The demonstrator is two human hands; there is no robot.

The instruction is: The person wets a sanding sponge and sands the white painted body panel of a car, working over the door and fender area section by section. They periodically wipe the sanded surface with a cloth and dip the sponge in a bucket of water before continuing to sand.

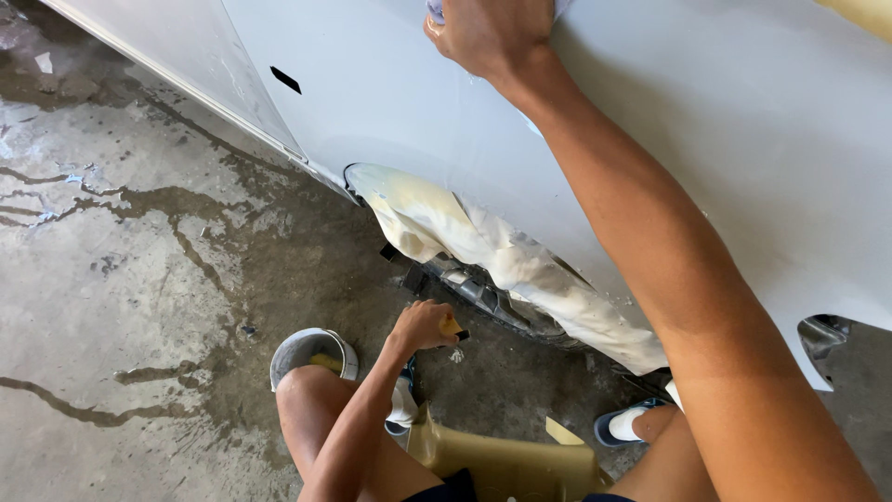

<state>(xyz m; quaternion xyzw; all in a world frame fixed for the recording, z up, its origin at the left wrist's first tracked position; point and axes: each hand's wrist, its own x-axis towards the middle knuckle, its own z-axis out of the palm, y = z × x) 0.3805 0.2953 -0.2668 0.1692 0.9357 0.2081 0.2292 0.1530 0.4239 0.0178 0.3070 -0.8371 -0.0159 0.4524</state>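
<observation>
Right hand point(490, 33) is up high, pressed flat-fisted against the grey car panel point(743, 121), fingers curled over a pale cloth or sanding pad point(435, 9) that barely peeks out at the frame's top edge. Down low, the left hand point(423, 325) is closed around a small yellow block point(452, 327), hovering near the paper-masked wheel arch point(483, 246). A white bucket point(311, 353) sits on the wet concrete floor point(121, 279) beside the knee.

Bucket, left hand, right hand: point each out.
bucket point(299, 350), head view, on its grey rim.
left hand point(423, 325), head view, back of the hand, low by the masked wheel arch.
right hand point(488, 33), head view, knuckles against the car panel.
</observation>
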